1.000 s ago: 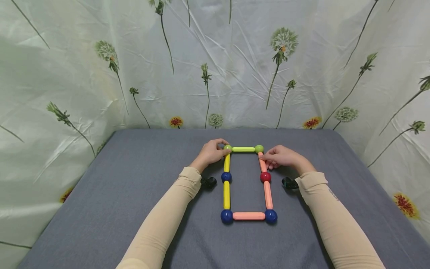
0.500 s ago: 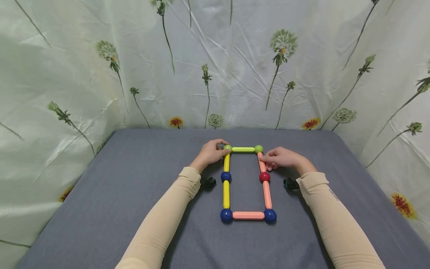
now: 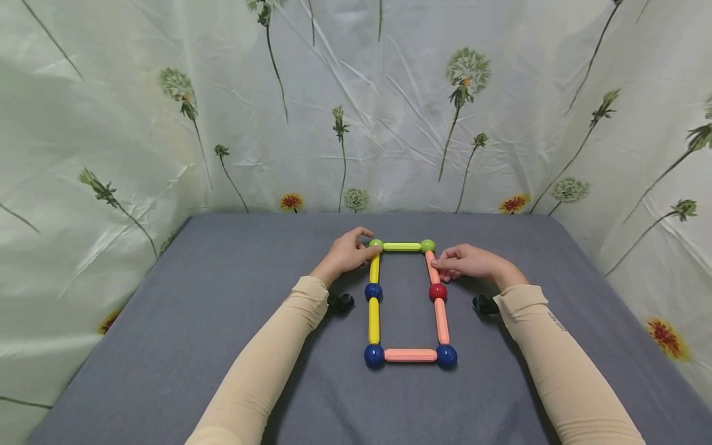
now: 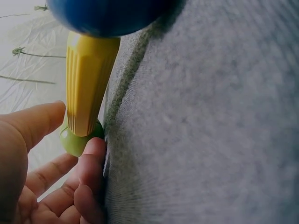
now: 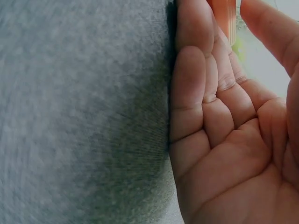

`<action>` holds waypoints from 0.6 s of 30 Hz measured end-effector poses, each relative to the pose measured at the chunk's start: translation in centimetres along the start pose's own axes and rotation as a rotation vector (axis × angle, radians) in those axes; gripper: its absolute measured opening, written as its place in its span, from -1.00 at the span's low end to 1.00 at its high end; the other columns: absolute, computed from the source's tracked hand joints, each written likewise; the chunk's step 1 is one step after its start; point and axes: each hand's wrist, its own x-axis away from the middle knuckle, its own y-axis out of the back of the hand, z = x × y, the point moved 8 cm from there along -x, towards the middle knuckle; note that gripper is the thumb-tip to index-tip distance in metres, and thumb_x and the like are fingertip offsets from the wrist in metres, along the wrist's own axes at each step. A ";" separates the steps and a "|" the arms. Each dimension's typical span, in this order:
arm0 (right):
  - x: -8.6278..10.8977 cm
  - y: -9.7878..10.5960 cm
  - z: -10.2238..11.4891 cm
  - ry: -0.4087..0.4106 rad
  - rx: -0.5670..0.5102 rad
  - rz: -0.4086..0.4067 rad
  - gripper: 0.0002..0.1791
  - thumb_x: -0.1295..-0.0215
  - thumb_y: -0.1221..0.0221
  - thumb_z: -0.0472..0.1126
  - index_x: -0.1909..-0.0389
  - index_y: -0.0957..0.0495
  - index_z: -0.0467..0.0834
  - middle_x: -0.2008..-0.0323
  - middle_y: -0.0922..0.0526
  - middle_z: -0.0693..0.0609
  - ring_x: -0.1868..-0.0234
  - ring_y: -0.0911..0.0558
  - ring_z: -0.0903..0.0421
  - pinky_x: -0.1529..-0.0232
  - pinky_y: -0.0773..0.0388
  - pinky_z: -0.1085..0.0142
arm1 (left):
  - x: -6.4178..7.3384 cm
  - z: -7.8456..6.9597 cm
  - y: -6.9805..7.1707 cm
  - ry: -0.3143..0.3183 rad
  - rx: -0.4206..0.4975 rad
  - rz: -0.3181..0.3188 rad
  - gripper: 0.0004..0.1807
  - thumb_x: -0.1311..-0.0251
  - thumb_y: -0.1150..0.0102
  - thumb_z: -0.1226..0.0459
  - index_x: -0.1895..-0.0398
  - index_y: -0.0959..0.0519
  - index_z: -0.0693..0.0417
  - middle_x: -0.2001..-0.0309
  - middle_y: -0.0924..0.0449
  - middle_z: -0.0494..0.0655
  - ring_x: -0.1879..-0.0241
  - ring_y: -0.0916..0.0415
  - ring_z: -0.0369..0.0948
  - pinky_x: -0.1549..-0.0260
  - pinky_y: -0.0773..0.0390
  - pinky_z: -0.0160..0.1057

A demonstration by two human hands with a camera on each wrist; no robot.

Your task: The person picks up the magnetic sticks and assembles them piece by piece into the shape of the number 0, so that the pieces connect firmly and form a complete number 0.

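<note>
On the table lies a rectangle of magnetic sticks and balls. At its far left corner, my left hand [image 3: 345, 252] has its fingertips beside a green ball [image 4: 71, 143]. In the left wrist view the thumb is spread away from the yellow stick [image 4: 88, 84], and a blue ball [image 4: 110, 16] is at the top. My right hand [image 3: 470, 261] is beside the upper pink stick [image 3: 432, 267], thumb at its edge and the other fingers loosely bent. This stick spans from the far right green ball [image 3: 428, 245] to a red ball [image 3: 437, 292].
A light green stick [image 3: 402, 246] forms the far side. Nearer me, a pink stick [image 3: 410, 355] joins two blue balls. The grey cloth-covered table [image 3: 250, 266] ends at a flowered curtain [image 3: 400, 123]. Dark wrist cameras sit under both cuffs.
My left index finger has lifted off the green ball. The right thumb has drawn back slightly from the pink stick. The rectangle keeps its shape.
</note>
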 end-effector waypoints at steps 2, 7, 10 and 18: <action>-0.1 -0.1 0.0 0.002 0.004 0.001 -0.60 -0.62 -0.18 0.10 0.12 -0.67 -0.18 0.29 -0.73 0.05 0.19 -0.65 0.15 0.04 -0.56 0.29 | 0.1 0.1 0.1 -0.004 0.005 0.008 -0.42 -0.49 -0.30 -0.05 -0.44 -0.47 -0.06 0.28 -0.71 -0.03 0.32 -0.65 -0.11 0.28 -0.58 -0.18; -0.1 -0.3 0.0 0.000 0.000 0.009 -0.60 -0.61 -0.19 0.10 0.09 -0.67 -0.19 0.28 -0.73 0.05 0.18 -0.66 0.16 0.03 -0.58 0.30 | 0.5 0.2 0.1 -0.016 0.005 0.020 -0.42 -0.50 -0.29 -0.04 -0.45 -0.44 -0.05 0.26 -0.71 -0.04 0.34 -0.64 -0.12 0.31 -0.58 -0.19; 0.1 -0.2 0.1 0.004 -0.003 0.021 -0.60 -0.62 -0.18 0.10 0.04 -0.66 -0.20 0.25 -0.72 0.04 0.16 -0.66 0.16 0.02 -0.59 0.31 | 0.8 0.0 0.3 -0.027 -0.021 0.012 -0.43 -0.50 -0.30 -0.02 -0.44 -0.43 -0.06 0.21 -0.73 -0.03 0.34 -0.64 -0.13 0.32 -0.58 -0.20; 1.2 0.2 0.8 -0.002 -0.006 0.046 -0.55 -0.65 -0.14 0.09 -0.07 -0.64 -0.26 0.17 -0.74 0.00 0.11 -0.67 0.13 0.01 -0.63 0.30 | 2.4 -0.9 1.3 -0.092 -0.140 0.025 -0.40 -0.50 -0.30 0.00 -0.48 -0.42 -0.04 0.13 -0.68 0.00 0.30 -0.60 -0.12 0.30 -0.54 -0.18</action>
